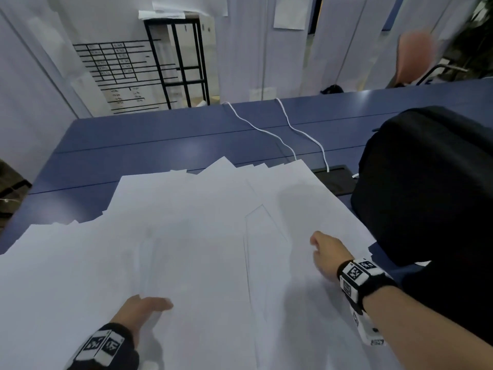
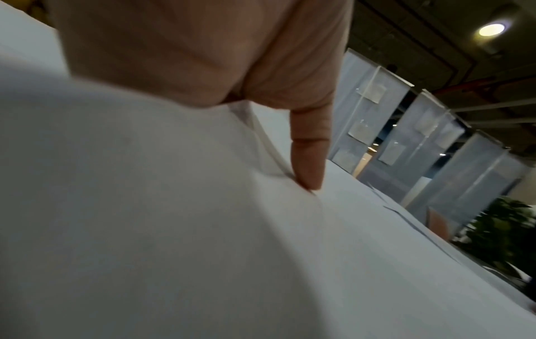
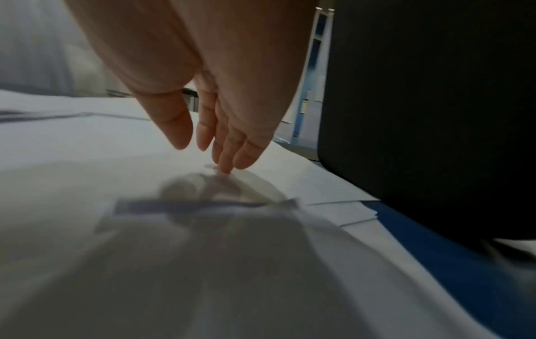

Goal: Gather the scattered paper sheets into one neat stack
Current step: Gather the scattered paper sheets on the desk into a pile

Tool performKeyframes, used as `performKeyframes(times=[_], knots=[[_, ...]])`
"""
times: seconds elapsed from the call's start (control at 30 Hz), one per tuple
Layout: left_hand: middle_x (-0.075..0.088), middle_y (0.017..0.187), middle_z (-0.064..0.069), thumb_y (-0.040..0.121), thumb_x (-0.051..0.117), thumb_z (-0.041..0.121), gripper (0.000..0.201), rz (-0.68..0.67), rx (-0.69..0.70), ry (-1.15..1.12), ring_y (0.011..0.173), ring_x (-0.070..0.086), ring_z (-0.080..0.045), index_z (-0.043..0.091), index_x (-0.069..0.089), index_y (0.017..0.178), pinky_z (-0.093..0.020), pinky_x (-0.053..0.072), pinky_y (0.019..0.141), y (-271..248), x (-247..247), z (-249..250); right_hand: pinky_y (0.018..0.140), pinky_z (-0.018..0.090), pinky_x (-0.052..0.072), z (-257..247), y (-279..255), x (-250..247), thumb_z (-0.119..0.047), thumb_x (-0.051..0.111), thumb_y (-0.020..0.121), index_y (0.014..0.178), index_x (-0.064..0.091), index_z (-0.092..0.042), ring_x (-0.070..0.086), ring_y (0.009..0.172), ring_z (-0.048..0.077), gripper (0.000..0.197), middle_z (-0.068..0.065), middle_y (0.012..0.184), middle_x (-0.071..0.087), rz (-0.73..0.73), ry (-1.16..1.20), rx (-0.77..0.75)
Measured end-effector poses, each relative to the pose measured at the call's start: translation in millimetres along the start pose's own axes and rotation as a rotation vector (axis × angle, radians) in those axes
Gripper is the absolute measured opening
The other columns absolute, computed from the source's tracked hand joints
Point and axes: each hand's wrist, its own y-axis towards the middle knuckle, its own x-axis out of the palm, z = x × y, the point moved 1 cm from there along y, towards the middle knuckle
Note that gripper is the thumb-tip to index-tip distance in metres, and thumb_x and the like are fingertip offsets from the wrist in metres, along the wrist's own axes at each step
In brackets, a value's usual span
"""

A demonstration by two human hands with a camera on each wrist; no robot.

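My right hand (image 3: pixel 203 96) reaches fingers (image 3: pixel 229 149) straight, tips touching the paper sheets (image 1: pixel 200 236), left hand (image 1: pixel 141 308) pressing flat on them with fingers extended, the loose overlapping spread covering the blue desk (image 1: pixel 160 140) beside the black backpack (image 1: pixel 432 182).

Paper sheets (image 1: pixel 202 236): overlapping, spread across near table (image 1: pixel 138 145). Backpack (image 1: pixel 432 188): on table, right of sheets, touching their edge. Cables (image 1: pixel 293 132): behind sheets.
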Motion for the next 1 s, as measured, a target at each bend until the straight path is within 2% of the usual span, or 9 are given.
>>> performKeyframes(times=[0.07, 0.2, 0.33, 0.47, 0.63, 0.77, 0.87, 0.93, 1.0], knots=[[0.064, 0.105, -0.023, 0.035, 0.081, 0.007, 0.08, -0.003, -0.014, -0.031, 0.097, 0.057, -0.035, -0.011, 0.059, 0.11, -0.04, 0.041, 0.084, 3, -9, -1, 0.078, 0.023, 0.038, -1, -6, 10, -0.004, 0.041, 0.089, 0.109, 0.05, -0.016, 0.052, 0.091, 0.02, 0.025, 0.004, 0.11, 0.058, -0.03, -0.027, -0.061], [0.063, 0.119, -0.019, 0.008, 0.092, 0.02, 0.125, 0.006, -0.041, -0.047, 0.114, 0.055, -0.035, -0.004, 0.054, 0.125, -0.044, 0.039, 0.102, 26, -16, -16, 0.073, 0.025, 0.04, -1, -23, 16, -0.009, 0.045, 0.09, 0.095, 0.052, -0.016, 0.053, 0.084, 0.019, 0.011, -0.001, 0.091, 0.057, 0.007, -0.096, -0.15], [0.065, 0.114, -0.022, 0.025, 0.088, 0.006, 0.098, -0.002, -0.056, -0.031, 0.109, 0.056, -0.035, -0.008, 0.059, 0.118, -0.039, 0.038, 0.094, 20, -11, -12, 0.078, 0.027, 0.046, -7, 4, -14, -0.01, 0.051, 0.089, 0.098, 0.061, -0.007, 0.057, 0.086, 0.025, 0.014, 0.007, 0.095, 0.061, 0.122, 0.137, -0.076], [0.064, 0.118, -0.021, 0.03, 0.088, 0.005, 0.083, -0.005, -0.071, -0.018, 0.114, 0.055, -0.034, -0.007, 0.064, 0.109, -0.039, 0.036, 0.098, 26, -12, -11, 0.091, 0.033, 0.043, -8, 68, -46, -0.005, 0.053, 0.088, 0.115, 0.056, -0.002, 0.055, 0.109, 0.033, 0.027, 0.016, 0.12, 0.055, 0.297, 0.217, 0.065], [0.055, 0.133, -0.016, 0.041, 0.092, 0.022, 0.097, 0.008, -0.105, -0.003, 0.129, 0.045, -0.034, -0.002, 0.055, 0.127, -0.046, 0.031, 0.111, 34, -14, -13, 0.096, 0.044, 0.044, -7, 122, -55, -0.004, 0.052, 0.085, 0.122, 0.04, 0.0, 0.047, 0.117, 0.043, 0.04, 0.024, 0.134, 0.039, 0.272, 0.102, 0.203], [0.06, 0.129, -0.016, 0.032, 0.099, 0.034, 0.105, 0.009, -0.154, 0.004, 0.125, 0.05, -0.039, 0.004, 0.057, 0.123, -0.054, 0.036, 0.108, 43, -20, -19, 0.1, 0.05, 0.041, -4, 134, -57, -0.023, 0.059, 0.081, 0.13, 0.032, -0.007, 0.045, 0.122, 0.045, 0.058, 0.021, 0.139, 0.034, 0.103, -0.087, 0.29], [0.061, 0.128, -0.015, 0.028, 0.1, 0.036, 0.108, 0.008, -0.158, 0.019, 0.123, 0.052, -0.039, 0.008, 0.059, 0.123, -0.055, 0.038, 0.106, 44, -21, -18, 0.098, 0.049, 0.043, -4, 135, -58, -0.029, 0.068, 0.076, 0.133, 0.031, -0.008, 0.044, 0.123, 0.042, 0.071, 0.021, 0.138, 0.035, 0.123, -0.176, 0.285], [0.063, 0.125, -0.016, 0.029, 0.1, 0.033, 0.105, 0.002, -0.163, 0.003, 0.119, 0.055, -0.04, 0.007, 0.06, 0.122, -0.056, 0.04, 0.104, 41, -20, -18, 0.093, 0.047, 0.045, -7, 135, -55, -0.024, 0.071, 0.076, 0.131, 0.032, -0.006, 0.048, 0.12, 0.042, 0.07, 0.021, 0.136, 0.038, 0.143, -0.161, 0.253], [0.065, 0.122, -0.017, 0.028, 0.1, 0.032, 0.102, -0.009, -0.178, 0.023, 0.113, 0.059, -0.042, 0.006, 0.062, 0.119, -0.057, 0.043, 0.101, 36, -18, -15, 0.088, 0.045, 0.048, -11, 132, -51, -0.013, 0.067, 0.081, 0.121, 0.037, -0.003, 0.053, 0.114, 0.042, 0.051, 0.024, 0.128, 0.048, 0.165, -0.129, 0.207]])
